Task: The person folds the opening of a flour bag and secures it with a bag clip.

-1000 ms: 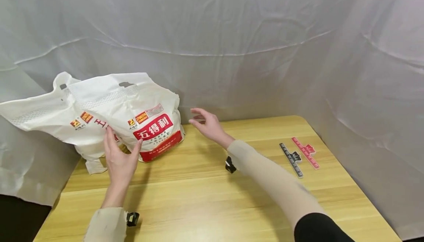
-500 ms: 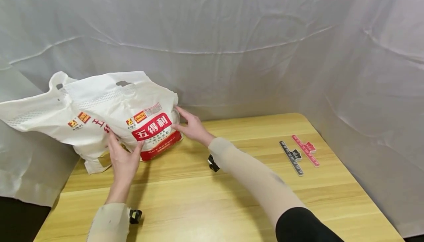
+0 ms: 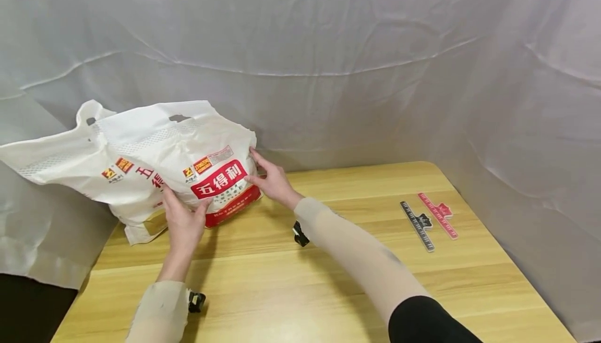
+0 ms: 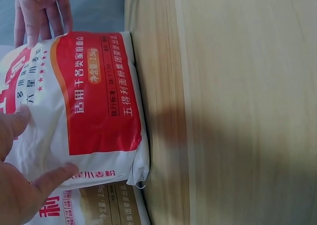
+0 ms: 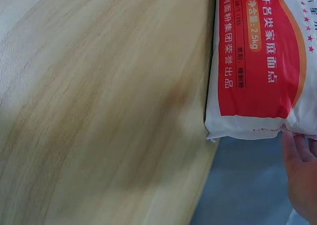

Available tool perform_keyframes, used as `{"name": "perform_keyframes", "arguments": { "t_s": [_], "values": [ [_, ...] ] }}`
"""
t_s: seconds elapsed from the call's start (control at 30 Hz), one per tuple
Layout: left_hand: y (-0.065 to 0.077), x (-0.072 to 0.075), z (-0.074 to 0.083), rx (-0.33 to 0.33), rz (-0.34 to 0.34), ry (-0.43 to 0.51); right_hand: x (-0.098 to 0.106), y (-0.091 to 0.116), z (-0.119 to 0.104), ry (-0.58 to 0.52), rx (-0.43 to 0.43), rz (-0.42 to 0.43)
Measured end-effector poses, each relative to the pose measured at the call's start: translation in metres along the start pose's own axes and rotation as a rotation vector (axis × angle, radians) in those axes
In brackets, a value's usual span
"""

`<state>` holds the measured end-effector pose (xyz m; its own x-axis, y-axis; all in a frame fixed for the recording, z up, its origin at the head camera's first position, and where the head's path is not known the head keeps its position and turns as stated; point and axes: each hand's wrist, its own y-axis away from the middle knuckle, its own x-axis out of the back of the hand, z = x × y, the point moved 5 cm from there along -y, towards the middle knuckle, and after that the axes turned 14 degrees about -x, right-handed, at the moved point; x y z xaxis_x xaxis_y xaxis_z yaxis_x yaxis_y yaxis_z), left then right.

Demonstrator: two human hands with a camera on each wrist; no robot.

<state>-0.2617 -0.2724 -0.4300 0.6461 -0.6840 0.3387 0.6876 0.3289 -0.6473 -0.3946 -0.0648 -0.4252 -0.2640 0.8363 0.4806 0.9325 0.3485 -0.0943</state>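
Observation:
Two white flour bags stand side by side at the back left of the table. The right flour bag (image 3: pixel 218 137) carries a red label and a red band along its base. My left hand (image 3: pixel 185 223) holds its left side, thumb on the front. My right hand (image 3: pixel 274 182) grips its right side, with thumb in front and fingers around the edge. In the left wrist view the bag's red panel (image 4: pixel 99 93) reads 2.5 kg. The left flour bag (image 3: pixel 86 176), with a tan band, leans behind my left fingers. Its lower part is partly hidden.
A flat black clip (image 3: pixel 417 227) and a pink clip (image 3: pixel 439 215) lie at the right of the wooden table (image 3: pixel 291 285). Grey cloth (image 3: pixel 338 66) hangs close behind the bags and along both sides.
My right hand has come in from the right onto the bag's right side. My left hand has slid slightly right along the bag. Both bags stand about where they were.

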Motion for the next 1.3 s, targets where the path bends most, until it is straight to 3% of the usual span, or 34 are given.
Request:
{"name": "perform_keyframes", "arguments": {
  "t_s": [0.57,0.87,1.3],
  "values": [
    [-0.011,-0.028,-0.001,-0.032,-0.100,0.041,0.025,0.011,0.020,-0.002,-0.013,0.095],
    [-0.015,-0.056,0.008,-0.107,-0.140,0.082,0.050,0.023,0.036,-0.033,-0.039,0.178],
    [-0.016,-0.104,0.026,-0.084,-0.260,0.179,0.093,0.047,0.061,-0.085,-0.081,0.263]
  ]
}}
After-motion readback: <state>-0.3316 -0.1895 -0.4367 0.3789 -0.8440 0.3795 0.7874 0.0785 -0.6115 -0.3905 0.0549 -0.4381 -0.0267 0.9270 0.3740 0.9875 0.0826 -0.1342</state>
